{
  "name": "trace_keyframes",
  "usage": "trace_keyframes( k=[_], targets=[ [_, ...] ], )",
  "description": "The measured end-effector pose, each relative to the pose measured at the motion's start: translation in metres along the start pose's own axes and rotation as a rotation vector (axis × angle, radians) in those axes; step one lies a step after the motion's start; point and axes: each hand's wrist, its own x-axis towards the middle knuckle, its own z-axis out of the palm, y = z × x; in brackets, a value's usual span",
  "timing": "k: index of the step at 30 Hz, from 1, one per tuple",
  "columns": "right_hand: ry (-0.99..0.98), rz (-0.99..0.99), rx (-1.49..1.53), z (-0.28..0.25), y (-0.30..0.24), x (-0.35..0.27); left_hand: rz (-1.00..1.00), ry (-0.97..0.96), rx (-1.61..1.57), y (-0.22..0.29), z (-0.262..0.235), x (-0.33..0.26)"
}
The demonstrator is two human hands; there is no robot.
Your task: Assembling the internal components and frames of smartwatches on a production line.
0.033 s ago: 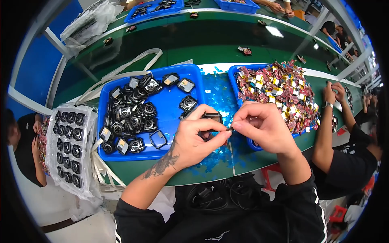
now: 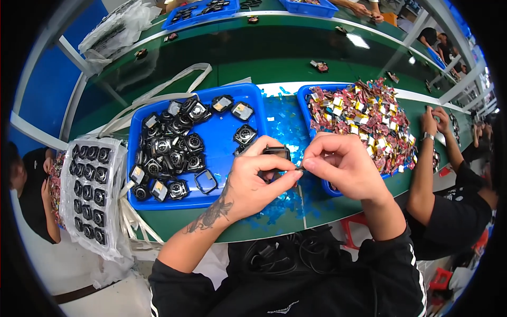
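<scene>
Far left of my hands: I am seeing a clear bagged tray [image 2: 90,193] of dark round parts hanging past the bench edge.

Just left of my left hand: a blue bin [image 2: 222,124] of loose black square frames with round windows; its near wall is sitting close to my wrist.

Left hand [image 2: 253,182]: I am curling it shut around one small black frame [image 2: 276,152], thumb and forefinger pinching. I judge it light, stiff, smooth-sided and easily scratched; the outer edges look like the safest hold.

Right hand [image 2: 343,166]: I am closing its fingertips on something tiny at the frame's edge; what it is, I cannot tell.

Right of it: a second blue bin [image 2: 305,98] heaped with red and yellow scraps, touching distance behind my knuckles.

Open room: the strip between the bins, littered with blue film bits [image 2: 282,121].
</scene>
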Motion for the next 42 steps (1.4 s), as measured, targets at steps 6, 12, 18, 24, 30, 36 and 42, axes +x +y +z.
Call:
trace_keyframes(
  k=[6,12,18,24,30,36,42],
  targets=[
    [-0.061,0.057,0.156,-0.005,0.014,0.007,0.291,0.114,0.183,0.0,0.002,0.003],
    [0.109,-0.187,-1.066,0.01,0.024,0.003,0.071,0.185,-0.096,-0.014,0.009,0.0],
    [0.285,-0.247,-0.424,0.02,0.006,-0.002,-0.106,0.119,-0.378,-0.014,0.009,-0.001],
    [0.405,-0.449,-0.188,0.025,0.031,0.006,-0.075,0.063,-0.39,-0.008,0.009,0.001],
    [0.326,-0.381,-0.452,0.026,0.013,0.003,-0.127,0.086,-0.459,-0.009,0.015,0.001],
    [0.328,-0.285,-0.115,0.035,0.023,0.002,0.041,0.181,-0.32,-0.017,0.018,0.003],
    [0.343,-0.247,0.014,0.028,0.026,-0.002,-0.151,0.095,-0.557,-0.011,0.009,-0.001]
  ],
)
